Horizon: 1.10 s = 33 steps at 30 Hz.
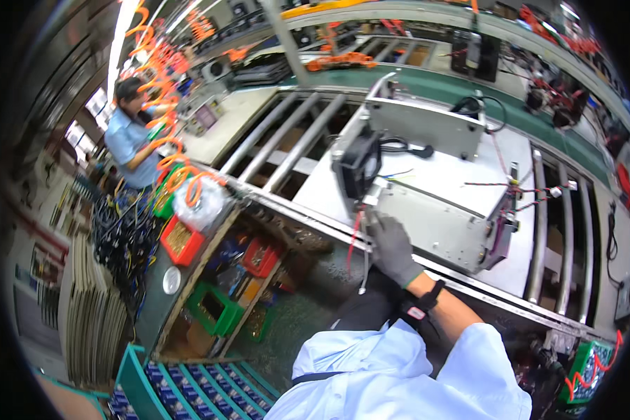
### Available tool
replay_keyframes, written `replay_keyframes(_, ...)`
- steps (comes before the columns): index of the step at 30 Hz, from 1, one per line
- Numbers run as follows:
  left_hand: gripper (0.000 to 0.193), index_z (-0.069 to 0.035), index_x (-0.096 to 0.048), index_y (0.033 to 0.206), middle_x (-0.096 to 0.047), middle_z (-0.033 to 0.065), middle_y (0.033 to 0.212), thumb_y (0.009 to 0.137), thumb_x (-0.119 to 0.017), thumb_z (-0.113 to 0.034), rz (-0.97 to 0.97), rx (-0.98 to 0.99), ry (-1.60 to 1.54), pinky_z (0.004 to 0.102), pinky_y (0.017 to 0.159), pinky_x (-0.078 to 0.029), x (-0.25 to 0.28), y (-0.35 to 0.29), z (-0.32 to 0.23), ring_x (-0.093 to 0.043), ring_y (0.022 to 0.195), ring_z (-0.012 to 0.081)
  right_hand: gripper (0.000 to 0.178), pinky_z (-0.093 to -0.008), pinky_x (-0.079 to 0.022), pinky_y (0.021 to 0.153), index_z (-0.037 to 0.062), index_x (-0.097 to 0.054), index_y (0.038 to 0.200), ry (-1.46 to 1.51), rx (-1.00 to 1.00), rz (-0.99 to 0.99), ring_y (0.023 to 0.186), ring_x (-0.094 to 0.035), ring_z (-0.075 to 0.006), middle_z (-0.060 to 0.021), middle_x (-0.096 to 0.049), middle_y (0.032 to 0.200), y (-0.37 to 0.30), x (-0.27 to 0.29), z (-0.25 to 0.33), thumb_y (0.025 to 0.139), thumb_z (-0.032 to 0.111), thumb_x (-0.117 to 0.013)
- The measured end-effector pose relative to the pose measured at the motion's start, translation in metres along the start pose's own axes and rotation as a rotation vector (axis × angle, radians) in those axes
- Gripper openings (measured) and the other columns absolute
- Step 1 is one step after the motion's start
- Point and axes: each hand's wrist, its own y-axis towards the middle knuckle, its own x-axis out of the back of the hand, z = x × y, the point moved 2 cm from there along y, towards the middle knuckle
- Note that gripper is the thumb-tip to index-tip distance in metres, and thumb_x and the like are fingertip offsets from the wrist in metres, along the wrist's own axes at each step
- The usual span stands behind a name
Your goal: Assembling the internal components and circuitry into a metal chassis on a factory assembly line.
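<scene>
My right hand (392, 246), in a grey glove with a black watch at the wrist, reaches to the near left corner of an open metal case (434, 220). Its fingers are bent together at the case's edge; what they grip there is too small to make out. Beside the fingertips hang a red wire (353, 241) and a pale cable with a white connector (363, 288). A black fan (360, 164) stands at the case's left side. A raised grey panel (427, 126) forms its back. Twisted red and black wires (539, 190) stick out at the right. My left hand is not in view.
The case lies on a white board (514, 150) over a roller conveyor (304, 143). To the left are red bins (182, 240), a green bin (215, 309) and orange coiled hoses (182, 157). A co-worker (131, 133) stands at the far left.
</scene>
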Motion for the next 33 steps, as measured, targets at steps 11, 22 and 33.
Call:
replay_keyframes(11,0.036,-0.003,-0.074,0.104,-0.070,0.0190,0.096,0.085,-0.063,-0.032,-0.059,-0.080,0.102,0.0432,0.081,-0.054,0.107,-0.042,-0.056,-0.068,0.088,0.0282,0.070,-0.0499,-0.044,0.108,0.0121,-0.053,0.147,-0.083,0.031,0.102,0.122,-0.059,-0.0342,-0.0169,-0.060,0.139,-0.002,0.011,0.003,0.084,0.031,-0.077)
replay_keyframes(22,0.026,0.000,-0.071,0.100,-0.069,0.0181,0.082,0.084,-0.060,-0.017,-0.206,-0.619,-0.240,0.0399,0.074,-0.053,0.240,-0.192,-0.193,-0.067,0.076,0.0226,0.066,-0.0511,-0.043,0.104,0.0216,-0.061,0.146,-0.130,-0.046,0.201,0.120,-0.057,-0.0348,-0.0201,-0.059,0.136,0.015,0.015,0.015,0.083,0.033,-0.079)
replay_keyframes(33,0.026,-0.013,-0.069,0.106,-0.066,0.0083,0.093,0.081,-0.070,-0.018,-0.636,-1.975,-0.728,0.0435,0.068,-0.057,0.189,-0.318,-0.512,-0.067,0.090,0.0297,0.065,-0.0551,-0.043,0.102,0.0126,-0.058,0.145,-0.262,0.033,0.149,0.120,-0.058,-0.0361,-0.0204,-0.058,0.136,0.011,0.022,0.040,0.084,0.027,-0.077)
